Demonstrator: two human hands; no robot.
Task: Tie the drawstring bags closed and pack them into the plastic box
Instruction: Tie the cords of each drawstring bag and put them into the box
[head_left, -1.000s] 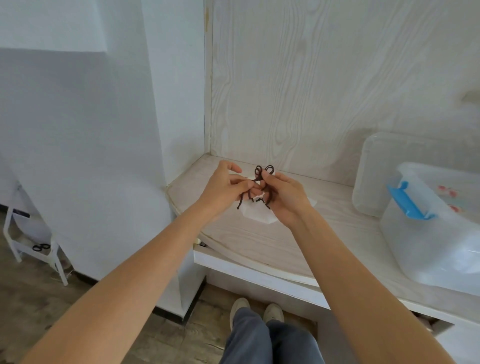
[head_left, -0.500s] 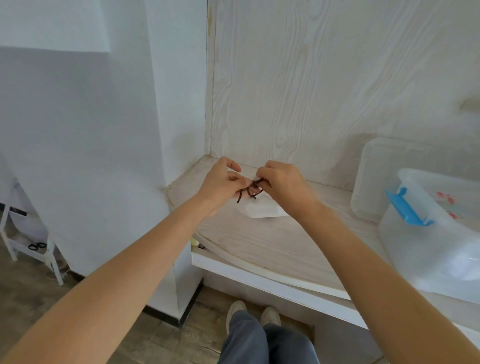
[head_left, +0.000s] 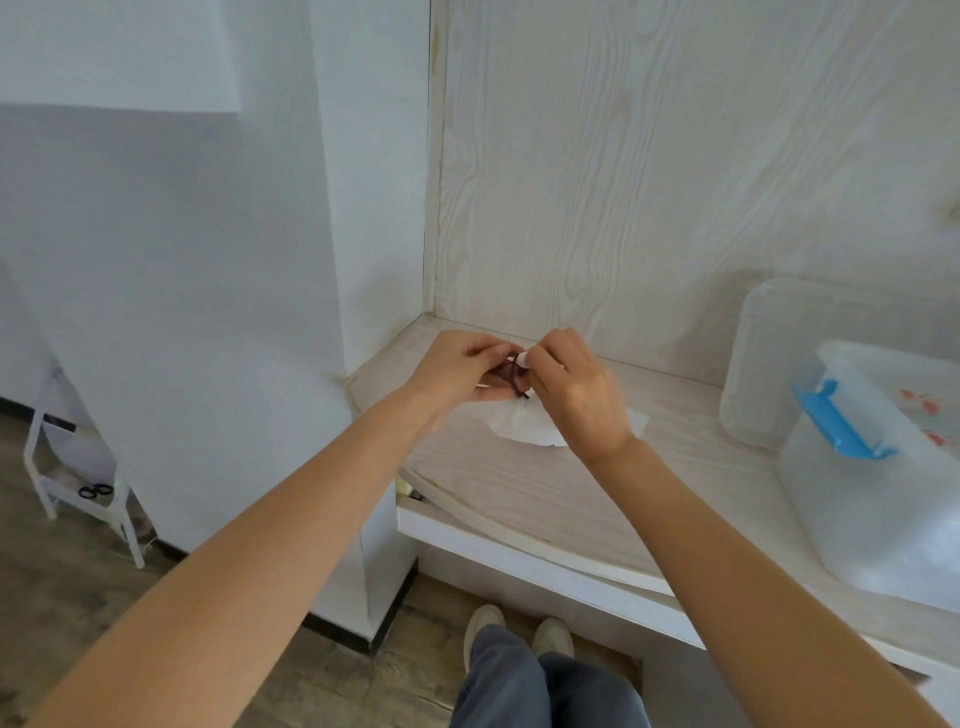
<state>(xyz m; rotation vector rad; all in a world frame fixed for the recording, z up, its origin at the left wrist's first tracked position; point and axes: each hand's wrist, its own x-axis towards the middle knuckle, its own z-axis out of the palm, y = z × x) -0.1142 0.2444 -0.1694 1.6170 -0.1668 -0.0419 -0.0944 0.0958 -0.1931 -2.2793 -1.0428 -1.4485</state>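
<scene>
Cord loops now drawn down between both hands, left hand (head_left: 457, 371) and right hand (head_left: 576, 395) pinching drawstring (head_left: 514, 378), bag (head_left: 524, 428) half hidden

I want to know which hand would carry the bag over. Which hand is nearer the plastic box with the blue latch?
The right hand. It is at the bag's cord, on the side toward the plastic box; the left hand is just beyond it, farther from the box.

Knot of cord (head_left: 515, 378) mostly hidden between fingers; bag (head_left: 524, 428) half covered by right hand (head_left: 576, 395); box (head_left: 878, 499) cut off at right edge.
</scene>
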